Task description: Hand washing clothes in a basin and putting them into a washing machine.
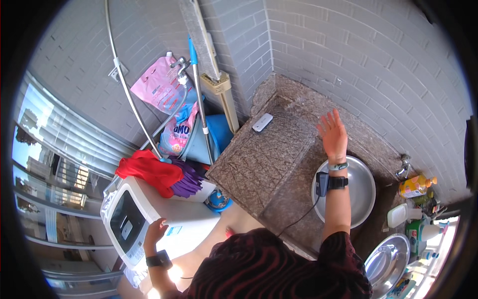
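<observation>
My right hand is raised with spread fingers above the brown stone counter, holding nothing. Beneath that forearm lies a round metal basin. At the lower left, my left hand hovers by the front edge of a white top-loading washing machine, its fingers slightly bent and empty. Red cloth and purple cloth are heaped at the machine's back. A small white object rests on the raised part of the counter.
A wall tap, a yellow pump bottle and a second metal basin are at the right. Behind the machine stand a blue bucket, detergent bags and a mop with a metal pole. Brick-patterned walls enclose the corner.
</observation>
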Tool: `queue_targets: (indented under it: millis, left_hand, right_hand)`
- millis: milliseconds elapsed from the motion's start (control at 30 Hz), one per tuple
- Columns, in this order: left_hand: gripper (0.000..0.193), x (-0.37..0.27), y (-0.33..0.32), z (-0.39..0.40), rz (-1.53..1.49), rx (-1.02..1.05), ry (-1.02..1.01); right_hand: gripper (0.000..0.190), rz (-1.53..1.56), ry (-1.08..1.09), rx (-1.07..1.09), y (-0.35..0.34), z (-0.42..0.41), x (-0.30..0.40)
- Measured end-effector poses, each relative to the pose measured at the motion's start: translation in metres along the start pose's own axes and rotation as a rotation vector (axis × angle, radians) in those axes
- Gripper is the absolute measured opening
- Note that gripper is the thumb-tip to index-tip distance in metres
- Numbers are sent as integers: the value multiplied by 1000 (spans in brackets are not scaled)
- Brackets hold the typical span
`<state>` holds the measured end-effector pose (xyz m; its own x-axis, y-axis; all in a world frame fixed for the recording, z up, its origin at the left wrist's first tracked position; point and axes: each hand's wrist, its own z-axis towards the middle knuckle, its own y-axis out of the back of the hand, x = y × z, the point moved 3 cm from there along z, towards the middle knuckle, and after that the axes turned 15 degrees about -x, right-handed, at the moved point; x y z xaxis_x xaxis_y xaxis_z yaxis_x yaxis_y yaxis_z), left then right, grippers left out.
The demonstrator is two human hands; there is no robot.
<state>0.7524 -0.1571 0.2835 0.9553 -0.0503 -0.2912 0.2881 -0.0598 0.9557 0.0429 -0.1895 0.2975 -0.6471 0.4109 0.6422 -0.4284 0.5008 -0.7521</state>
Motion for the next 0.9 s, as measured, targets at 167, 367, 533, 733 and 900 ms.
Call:
queue_targets:
  millis: [167,367,533,733,900]
  left_hand:
    - [34,51,3,-62,1,-5,154]
    - [33,121,19,-101,-10,-88,225]
    - [35,185,31,-150,-70,-154,327]
    - [34,252,29,-209,-102,-132,497]
    - [35,289,42,-272,-139,-203,657]
  right_hand:
    - [66,-39,-249,173,7,-12,-53]
    - [14,-18,-651,-410,122,-22,-132]
    - [46,-167,-608,-327,5,-79,-195]
    - [56,-107,-859,187,-176,-162,-333]
    - [50,-198,-1166,378,-298,-227,-478]
